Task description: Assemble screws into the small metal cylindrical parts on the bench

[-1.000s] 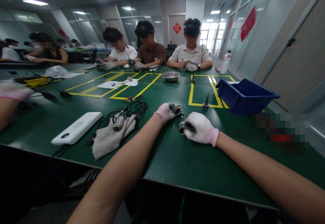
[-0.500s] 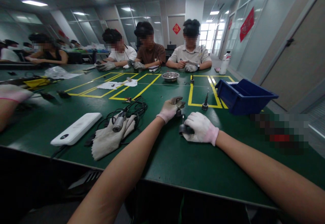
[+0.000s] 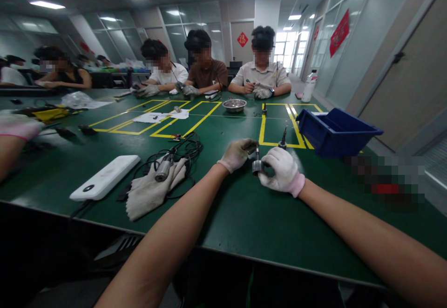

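Note:
My right hand (image 3: pixel 282 170), in a white glove with a pink cuff, grips a dark round metal part with a thin upright shaft (image 3: pixel 257 166) just above the table. My left hand (image 3: pixel 239 153), its glove stained grey at the fingers, is closed close to the top of that shaft. What its fingertips hold is hidden; I cannot tell whether they touch the shaft. Just beyond my right hand, a similar dark part with a thin spindle (image 3: pixel 283 141) stands upright on the green table (image 3: pixel 230 224).
A blue bin (image 3: pixel 344 136) stands at the right, a steel bowl (image 3: pixel 234 106) farther back. On the left lie a white power bank (image 3: pixel 104 177), a cloth glove (image 3: pixel 146 198), a metal cylinder (image 3: pixel 163 170) and black cables (image 3: pixel 190 147). Several people sit across the table; a neighbour's gloved hand (image 3: pixel 19 125) is at far left.
My right hand has raised the round part slightly and moved it to the right, turning its shaft more into view. My left hand has shifted a little right, up to the shaft's top.

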### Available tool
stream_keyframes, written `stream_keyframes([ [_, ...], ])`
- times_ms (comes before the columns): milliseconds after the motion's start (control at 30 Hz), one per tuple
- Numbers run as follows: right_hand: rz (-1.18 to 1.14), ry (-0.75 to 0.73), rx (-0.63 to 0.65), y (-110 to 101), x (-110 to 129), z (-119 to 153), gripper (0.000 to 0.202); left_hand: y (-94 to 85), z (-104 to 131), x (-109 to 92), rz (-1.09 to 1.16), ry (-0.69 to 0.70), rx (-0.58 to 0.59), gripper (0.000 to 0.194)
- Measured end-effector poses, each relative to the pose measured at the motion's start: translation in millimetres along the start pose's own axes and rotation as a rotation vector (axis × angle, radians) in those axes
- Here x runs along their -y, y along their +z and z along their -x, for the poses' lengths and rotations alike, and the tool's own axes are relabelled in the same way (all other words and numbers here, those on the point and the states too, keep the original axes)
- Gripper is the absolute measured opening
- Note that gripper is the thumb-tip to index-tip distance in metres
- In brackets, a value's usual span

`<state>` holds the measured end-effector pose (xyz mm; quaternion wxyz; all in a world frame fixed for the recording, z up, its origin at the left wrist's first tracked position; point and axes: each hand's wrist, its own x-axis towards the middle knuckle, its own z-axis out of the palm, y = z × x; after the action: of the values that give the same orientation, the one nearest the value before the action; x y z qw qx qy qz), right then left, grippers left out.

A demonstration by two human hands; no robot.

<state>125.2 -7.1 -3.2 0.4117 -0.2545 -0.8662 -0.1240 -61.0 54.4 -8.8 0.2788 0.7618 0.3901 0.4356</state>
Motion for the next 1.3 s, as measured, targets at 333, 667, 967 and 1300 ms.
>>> stream_keyframes([
  [333, -0.018, -0.029, 0.095, -1.7, 6.2, -4.3, 0.021, -0.6, -0.3, -6.3, 0.171, -0.092, 0.067, 0.024],
  [667, -0.011, -0.019, 0.138, -0.3, 5.1, -3.0, 0.020, 0.8, 1.6, -1.7, 0.060, 0.003, 0.160, 0.029],
  [967, -0.075, 0.047, 0.094, -3.2, 3.0, -2.4, 0.012, 1.3, 3.1, -10.0, 0.130, -0.068, 0.146, 0.024],
  [1300, -0.165, 0.237, 0.066, -4.6, -2.1, -0.3, 0.018, 0.5, 3.8, -9.6, 0.103, -0.053, 0.188, 0.023],
])
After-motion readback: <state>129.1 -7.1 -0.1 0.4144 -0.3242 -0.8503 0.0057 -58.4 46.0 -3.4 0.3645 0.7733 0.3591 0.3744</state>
